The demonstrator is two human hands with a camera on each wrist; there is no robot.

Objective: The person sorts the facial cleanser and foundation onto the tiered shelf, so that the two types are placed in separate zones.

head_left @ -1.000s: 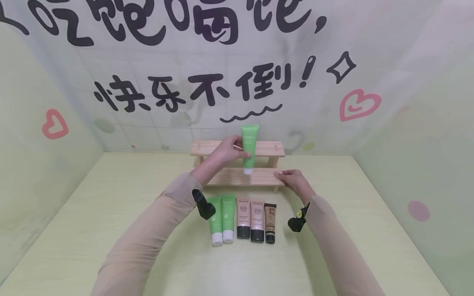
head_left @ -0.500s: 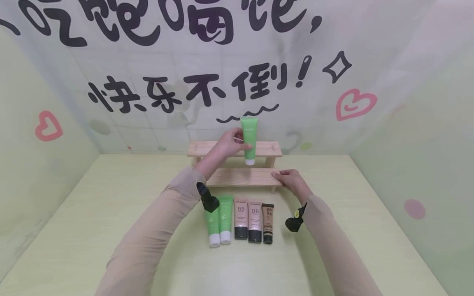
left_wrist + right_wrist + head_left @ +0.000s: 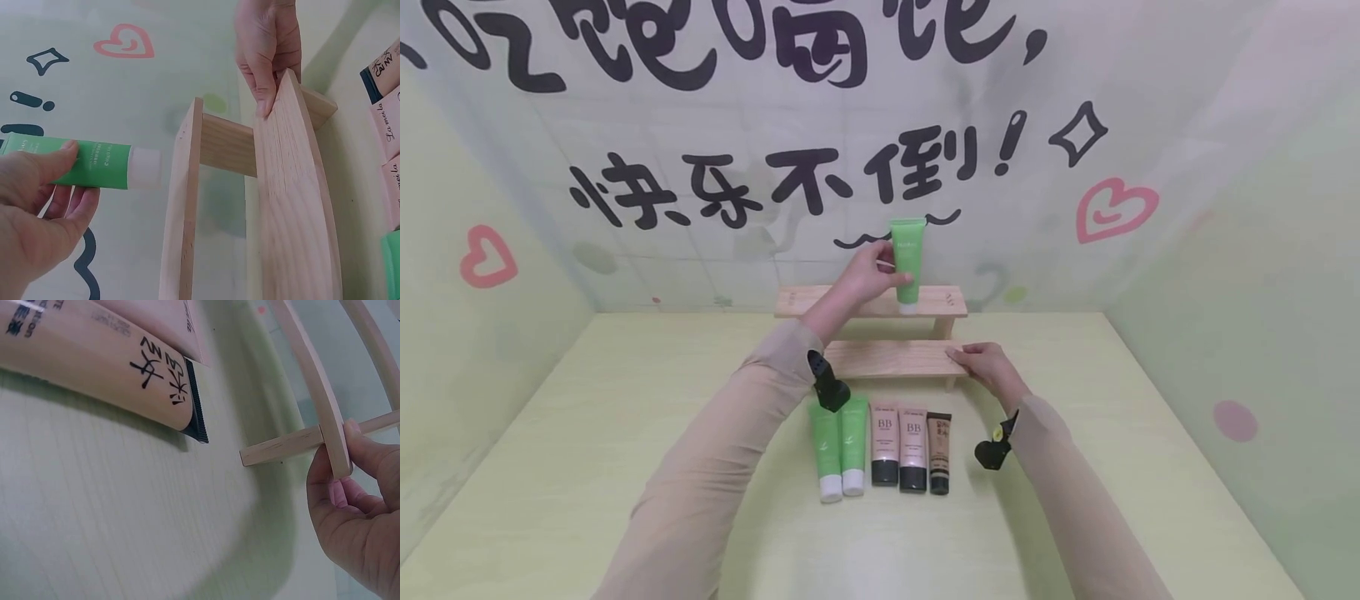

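My left hand [image 3: 867, 273] grips a green squeeze tube [image 3: 909, 254] by its side, fingers behind and thumb across the front. The tube is upright with its white cap [image 3: 144, 167] down, over the upper board [image 3: 936, 302] of a two-step wooden rack. A small gap shows between cap and board in the left wrist view. My right hand [image 3: 990, 367] pinches the right end of the lower board [image 3: 887, 358], thumb on top and fingers underneath, as the right wrist view [image 3: 359, 506] shows.
Before the rack lie two green tubes [image 3: 853, 442], two pink BB cream tubes [image 3: 913, 442] and a smaller brown tube [image 3: 938, 450] in a row on the pale table [image 3: 625, 417]. A printed wall [image 3: 715, 267] stands close behind the rack.
My left hand has lifted the green tube from in front of the lower board to over the upper one. The right hand keeps its pinch, and the head view has shifted slightly.
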